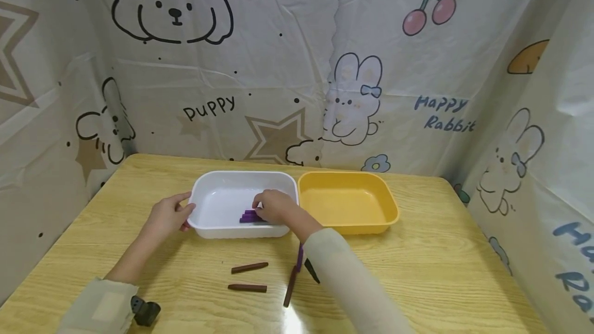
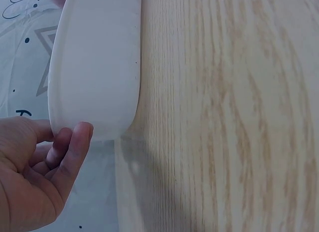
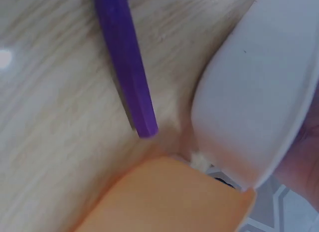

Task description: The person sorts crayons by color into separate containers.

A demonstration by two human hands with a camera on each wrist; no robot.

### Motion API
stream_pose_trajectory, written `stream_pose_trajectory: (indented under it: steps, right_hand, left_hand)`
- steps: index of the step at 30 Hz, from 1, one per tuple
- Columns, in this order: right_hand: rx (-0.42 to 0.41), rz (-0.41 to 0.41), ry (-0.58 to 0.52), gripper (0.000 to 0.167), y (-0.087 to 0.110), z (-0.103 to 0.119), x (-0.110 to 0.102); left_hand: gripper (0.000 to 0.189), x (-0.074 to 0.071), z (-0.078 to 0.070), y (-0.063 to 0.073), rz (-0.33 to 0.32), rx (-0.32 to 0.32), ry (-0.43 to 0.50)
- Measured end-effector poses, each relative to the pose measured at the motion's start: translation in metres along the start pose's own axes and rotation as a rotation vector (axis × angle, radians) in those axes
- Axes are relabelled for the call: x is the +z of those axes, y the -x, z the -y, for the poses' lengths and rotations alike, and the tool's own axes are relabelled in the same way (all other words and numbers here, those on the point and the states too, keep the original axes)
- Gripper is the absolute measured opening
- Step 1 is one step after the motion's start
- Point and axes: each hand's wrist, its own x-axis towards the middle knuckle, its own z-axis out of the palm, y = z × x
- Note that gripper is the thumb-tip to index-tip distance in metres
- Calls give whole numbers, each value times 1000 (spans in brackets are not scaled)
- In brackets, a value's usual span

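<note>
My left hand [image 1: 167, 215] grips the left end of the white tray [image 1: 223, 232], thumb and fingers at its rim. The left wrist view shows this hand [image 2: 42, 167] at the tray's corner. Inside the tray my right hand [image 1: 278, 206] reaches down over the right wall, its curled fingers on several purple crayons [image 1: 248, 217] lying side by side near the front wall. The hand covers their right ends. In the right wrist view, the white tray's wall [image 3: 249, 92] hides most of this hand. Another purple crayon [image 3: 127, 67] lies on the table outside the tray.
A yellow tray [image 1: 348, 229] stands against the white tray's right side. In front lie three brown crayons [image 1: 249, 268], one of them meeting the loose purple crayon near my right sleeve [image 1: 352, 277]. A printed cloth [image 1: 278, 66] hangs behind the wooden table [image 1: 441, 251].
</note>
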Motion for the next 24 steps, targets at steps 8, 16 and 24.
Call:
stream_pose_trajectory:
  steps: [8, 16, 24]
  right_hand:
    - [-90, -41, 11, 21, 10, -6, -16]
    - [-157, -79, -3, 21, 27, -11, -29]
    - [-209, -106, -15, 20, 50, -17, -37]
  left_hand:
    - [51, 0, 1, 0, 1, 8, -2]
    - [52, -1, 1, 0, 11, 3, -10]
    - [52, -1, 2, 0, 7, 12, -8]
